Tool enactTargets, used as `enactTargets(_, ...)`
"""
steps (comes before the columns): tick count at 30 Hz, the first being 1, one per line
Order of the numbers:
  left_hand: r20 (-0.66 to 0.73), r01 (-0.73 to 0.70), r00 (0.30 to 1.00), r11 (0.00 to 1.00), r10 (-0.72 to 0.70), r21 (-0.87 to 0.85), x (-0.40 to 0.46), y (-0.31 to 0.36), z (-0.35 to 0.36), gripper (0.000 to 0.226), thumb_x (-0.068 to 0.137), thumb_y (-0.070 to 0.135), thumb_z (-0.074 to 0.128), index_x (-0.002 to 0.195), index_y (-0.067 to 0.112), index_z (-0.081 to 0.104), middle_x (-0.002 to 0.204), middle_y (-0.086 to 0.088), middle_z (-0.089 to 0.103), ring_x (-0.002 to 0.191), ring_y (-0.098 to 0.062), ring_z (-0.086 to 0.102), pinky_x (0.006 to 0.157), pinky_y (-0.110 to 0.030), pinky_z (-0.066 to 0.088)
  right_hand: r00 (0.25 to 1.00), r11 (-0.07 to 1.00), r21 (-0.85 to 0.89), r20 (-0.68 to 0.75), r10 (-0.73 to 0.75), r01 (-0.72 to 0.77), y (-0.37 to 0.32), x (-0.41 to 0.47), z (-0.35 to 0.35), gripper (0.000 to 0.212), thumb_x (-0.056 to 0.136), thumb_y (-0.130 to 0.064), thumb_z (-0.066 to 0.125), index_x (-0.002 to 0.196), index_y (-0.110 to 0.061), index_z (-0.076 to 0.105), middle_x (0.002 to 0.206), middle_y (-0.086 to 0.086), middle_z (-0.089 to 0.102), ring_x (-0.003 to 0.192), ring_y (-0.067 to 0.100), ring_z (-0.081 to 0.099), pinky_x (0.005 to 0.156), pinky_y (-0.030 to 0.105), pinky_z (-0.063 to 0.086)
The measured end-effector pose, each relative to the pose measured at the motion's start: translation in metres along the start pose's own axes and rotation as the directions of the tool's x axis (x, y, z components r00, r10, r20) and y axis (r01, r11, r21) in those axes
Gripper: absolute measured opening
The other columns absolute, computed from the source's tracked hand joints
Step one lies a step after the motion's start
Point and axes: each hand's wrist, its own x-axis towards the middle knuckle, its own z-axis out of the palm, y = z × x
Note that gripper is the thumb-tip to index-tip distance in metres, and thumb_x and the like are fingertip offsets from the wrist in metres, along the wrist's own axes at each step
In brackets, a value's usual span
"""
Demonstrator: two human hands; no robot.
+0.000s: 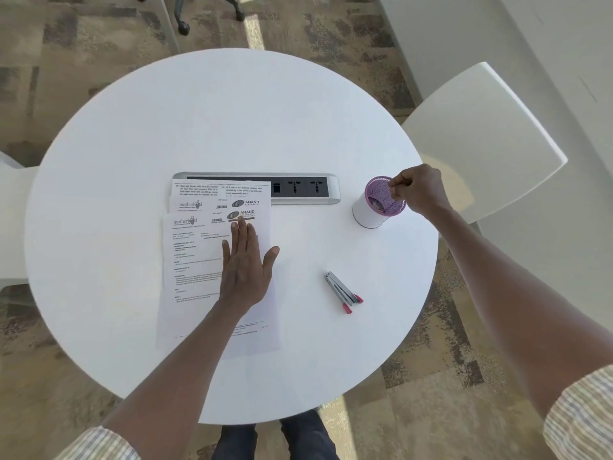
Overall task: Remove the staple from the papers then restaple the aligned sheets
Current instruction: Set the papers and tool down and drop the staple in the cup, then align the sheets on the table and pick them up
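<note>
Three printed sheets (199, 260) lie fanned on the white round table (132, 144), their top edges stepped apart. My left hand (247, 263) rests flat on the top sheet, fingers spread. A small silver stapler with red tips (343, 292) lies on the table to the right of the papers, untouched. My right hand (419, 190) hovers over the rim of a white cup with a purple mesh liner (374, 210), fingertips pinched together; whether something tiny sits between them I cannot tell.
A recessed power-socket strip (298, 189) sits in the table's middle, partly covered by the top sheet edges. A white chair (481, 137) stands at the right, another chair (13, 210) at the left edge. Office chair wheels (182, 28) show on the carpet beyond.
</note>
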Motion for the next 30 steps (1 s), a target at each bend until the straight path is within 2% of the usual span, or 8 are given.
enactTargets(4,0.007,-0.003,1.0,1.0,0.003,-0.002,-0.002,-0.003,0.0,0.076,0.103,0.052,0.028,0.157,0.002,0.008,0.168,-0.01,-0.006,0.155,-0.022,-0.01,0.126,-0.045,-0.001,0.999,0.999,-0.001,-0.007,0.032,-0.032,0.001,0.0,0.001,0.033,0.081,0.019,0.046,0.092,0.006,0.074,0.079,0.021,0.07,0.061,0.015,0.065,0.062,0.019,0.054)
enactTargets(8,0.016,-0.005,1.0,1.0,0.005,-0.001,-0.003,-0.007,-0.001,0.076,0.103,0.052,0.027,0.157,0.002,0.007,0.168,-0.009,-0.007,0.155,-0.021,-0.011,0.126,-0.045,-0.001,0.999,1.0,0.004,-0.023,0.028,-0.028,-0.002,-0.002,0.0,0.033,0.079,0.018,0.047,0.09,0.005,0.075,0.086,0.023,0.073,0.077,0.029,0.07,0.077,0.032,0.059)
enactTargets(13,0.017,-0.005,1.0,1.0,0.005,-0.021,-0.002,-0.008,-0.004,0.071,0.105,0.047,0.026,0.158,0.003,0.007,0.168,-0.008,-0.007,0.155,-0.021,-0.01,0.125,-0.043,-0.002,0.989,0.997,-0.056,-0.13,-0.067,0.06,-0.009,-0.012,0.002,0.015,0.077,0.01,0.064,0.082,0.001,0.076,0.08,0.017,0.074,0.068,0.02,0.061,0.054,0.01,0.043)
enactTargets(16,0.004,-0.007,1.0,0.999,0.007,-0.044,-0.004,-0.012,-0.009,0.069,0.106,0.043,0.028,0.158,0.003,0.008,0.169,-0.008,-0.004,0.155,-0.02,-0.009,0.126,-0.042,-0.001,0.963,0.991,-0.053,-0.233,-0.136,0.127,-0.021,-0.021,0.012,0.008,0.08,0.002,0.066,0.082,-0.002,0.073,0.078,0.009,0.072,0.068,0.019,0.06,0.065,0.024,0.048)
enactTargets(20,-0.006,-0.01,1.0,0.998,0.01,-0.061,-0.005,-0.022,-0.017,0.064,0.107,0.036,0.031,0.158,0.002,0.011,0.168,-0.01,0.0,0.156,-0.022,-0.005,0.127,-0.042,0.003,0.939,0.984,-0.029,-0.294,-0.179,0.178,-0.041,-0.05,0.044,0.008,0.081,-0.001,0.063,0.08,-0.004,0.071,0.075,0.006,0.07,0.066,0.019,0.058,0.064,0.026,0.043)
enactTargets(25,-0.097,0.006,0.995,0.996,-0.014,-0.084,-0.007,-0.043,-0.032,0.057,0.105,0.021,0.042,0.153,-0.005,0.024,0.165,-0.02,0.013,0.154,-0.033,0.007,0.125,-0.045,0.015,0.985,0.986,0.131,-0.153,-0.079,0.099,-0.063,-0.095,0.111,0.005,0.084,-0.001,0.071,0.087,-0.001,0.074,0.078,0.013,0.074,0.064,0.016,0.058,0.064,0.022,0.044)
enactTargets(27,-0.162,0.034,0.986,0.996,-0.046,-0.078,-0.008,-0.056,-0.039,0.056,0.101,0.01,0.047,0.15,-0.008,0.026,0.162,-0.025,0.018,0.152,-0.038,0.013,0.123,-0.048,0.021,0.999,0.989,0.144,-0.041,-0.027,0.033,-0.071,-0.111,0.139,0.015,0.084,-0.004,0.073,0.099,-0.001,0.074,0.087,0.015,0.074,0.074,0.022,0.063,0.076,0.031,0.052)
enactTargets(30,-0.244,0.108,0.962,0.992,-0.121,-0.065,-0.005,-0.073,-0.049,0.06,0.097,0.004,0.05,0.149,-0.01,0.024,0.158,-0.03,0.022,0.148,-0.043,0.019,0.12,-0.049,0.026,0.988,0.997,0.028,0.135,-0.073,0.07,-0.084,-0.132,0.174,0.044,0.083,-0.013,0.078,0.124,-0.005,0.067,0.108,0.018,0.066,0.097,0.032,0.064,0.089,0.035,0.047)
